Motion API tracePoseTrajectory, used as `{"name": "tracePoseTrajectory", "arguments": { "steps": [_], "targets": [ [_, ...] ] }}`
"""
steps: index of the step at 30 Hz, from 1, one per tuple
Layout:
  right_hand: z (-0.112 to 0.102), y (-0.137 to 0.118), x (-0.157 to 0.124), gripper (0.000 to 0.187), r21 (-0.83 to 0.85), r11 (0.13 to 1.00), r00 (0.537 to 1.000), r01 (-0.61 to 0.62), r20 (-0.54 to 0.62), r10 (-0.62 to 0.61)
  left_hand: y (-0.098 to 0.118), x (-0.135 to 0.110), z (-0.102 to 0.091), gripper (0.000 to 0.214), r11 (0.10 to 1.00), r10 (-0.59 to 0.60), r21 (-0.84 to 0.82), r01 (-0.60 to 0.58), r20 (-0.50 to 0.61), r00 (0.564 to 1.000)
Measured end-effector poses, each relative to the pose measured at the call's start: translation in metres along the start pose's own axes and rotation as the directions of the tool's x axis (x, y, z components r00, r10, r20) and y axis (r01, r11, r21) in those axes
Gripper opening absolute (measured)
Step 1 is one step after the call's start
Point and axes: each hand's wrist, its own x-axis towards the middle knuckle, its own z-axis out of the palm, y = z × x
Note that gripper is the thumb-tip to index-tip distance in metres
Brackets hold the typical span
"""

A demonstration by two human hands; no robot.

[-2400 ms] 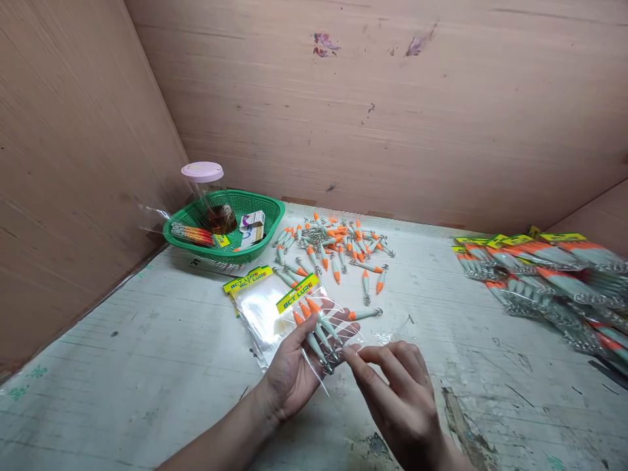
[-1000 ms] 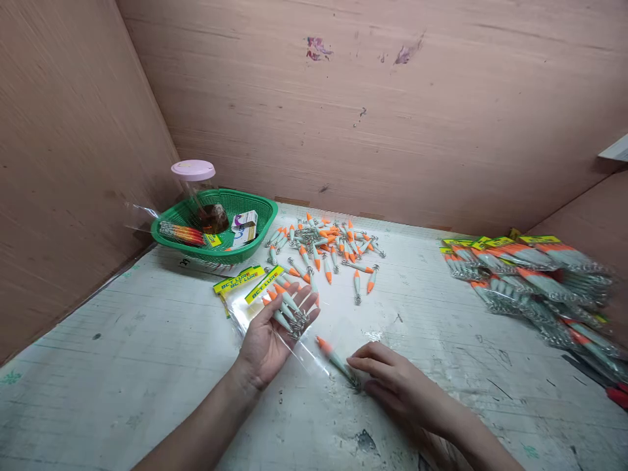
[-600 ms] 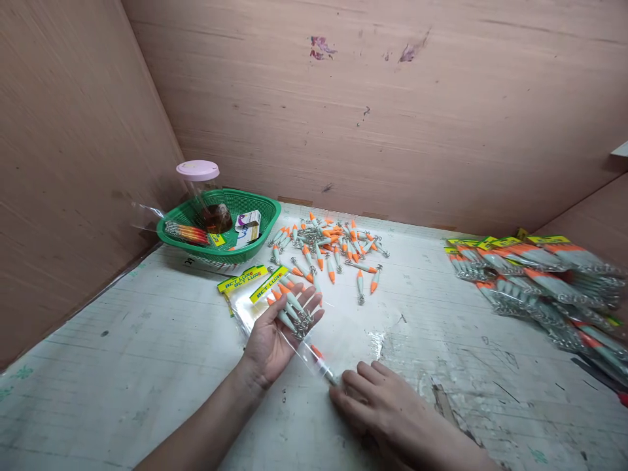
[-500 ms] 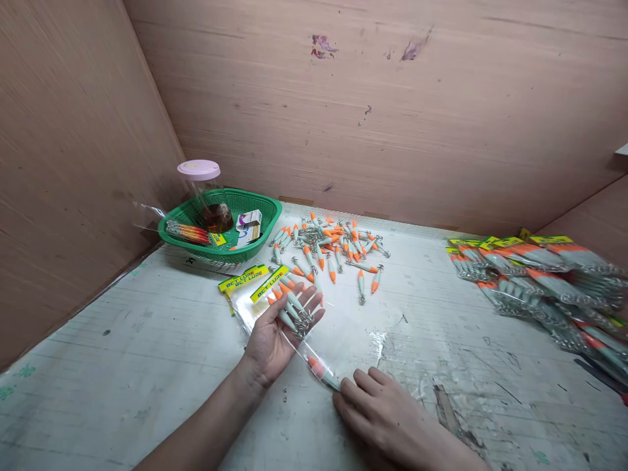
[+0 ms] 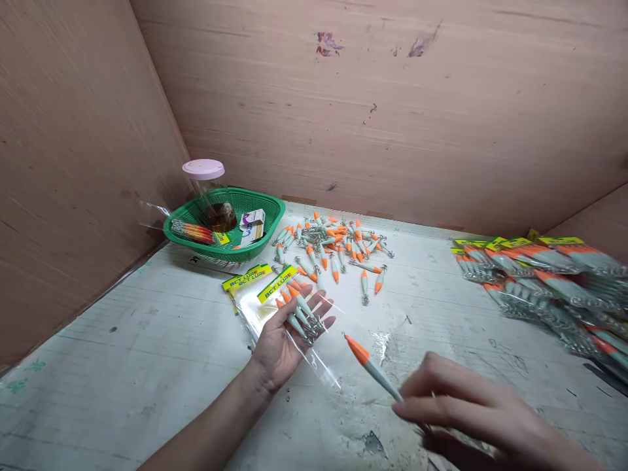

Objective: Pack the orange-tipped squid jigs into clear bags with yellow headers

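Observation:
My left hand (image 5: 277, 350) lies palm up, thumb folded over a clear plastic bag (image 5: 324, 367) with a yellow "BCT LURE" header card (image 5: 277, 285). Inside the bag, several orange-and-pale-grey squid jigs (image 5: 300, 315) lie side by side, hooks toward the bag's near end. A single squid jig (image 5: 377, 371) is pinched by its hook end in my right hand (image 5: 466, 399), orange tip pointing up and left. It is apart from the bag, to its right. Beyond my left hand a heap of loose squid jigs (image 5: 338, 245) covers the table.
Flat bags with yellow cards (image 5: 243, 280) lie left of my left hand. A green basket (image 5: 267, 245) behind them holds a pink-lidded container (image 5: 203, 170), a small box and packed red-orange jigs. Filled jig packs (image 5: 544, 275) are piled at right. Wooden panels enclose the table (image 5: 171, 366).
My right hand has drawn back to the right and lifted, taking the single squid jig away from the bag's near end. My left hand still holds the bag in nearly the same place.

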Motion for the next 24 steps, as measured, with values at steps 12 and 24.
{"name": "tracePoseTrajectory", "arguments": {
  "steps": [12, 24],
  "targets": [
    [0.059, 0.017, 0.038, 0.02, -0.282, 0.957, 0.894, -0.074, -0.445, -0.062, -0.011, -0.008, 0.0, 0.044, 0.996, -0.079, 0.034, 0.078, 0.047, 0.996],
    [0.07, 0.015, 0.041, 0.009, -0.031, 0.977, 0.78, -0.212, -0.608, 0.151, -0.015, -0.009, -0.002, 0.044, 0.999, -0.032, 0.04, 0.031, 0.032, 0.999]
  ]
}}
